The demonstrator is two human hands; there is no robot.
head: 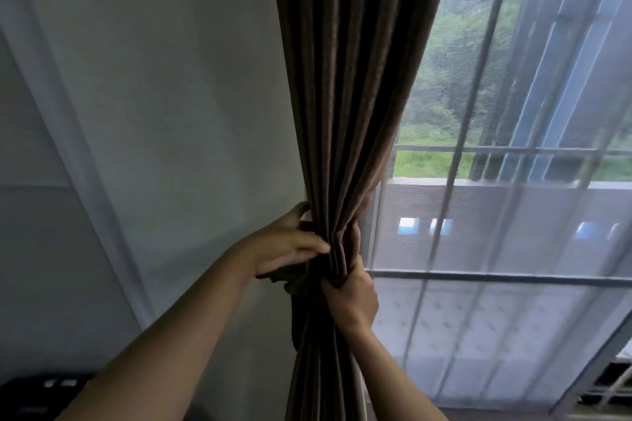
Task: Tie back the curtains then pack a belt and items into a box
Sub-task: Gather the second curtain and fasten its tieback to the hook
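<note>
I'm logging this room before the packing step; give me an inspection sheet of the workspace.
Surface: nothing seen.
Job's things: brown curtain gathered into a tight bundle at hand height; dark fabric strip on the bundle's wall side, maybe a tieback; belt and box not in view.
Clutter: dark object at lower left, too blurred to identify.
Hands: left hand grips the bundle from the wall side; right hand grips it from the window side, lower.
Cables: nothing seen.
Surroundings: pale wall on the left; sheer curtain on the right, with railing and greenery seen through it.

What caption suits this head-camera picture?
Left hand and right hand bunch the brown pleated fabric curtain beside a sheer-veiled window.
</note>
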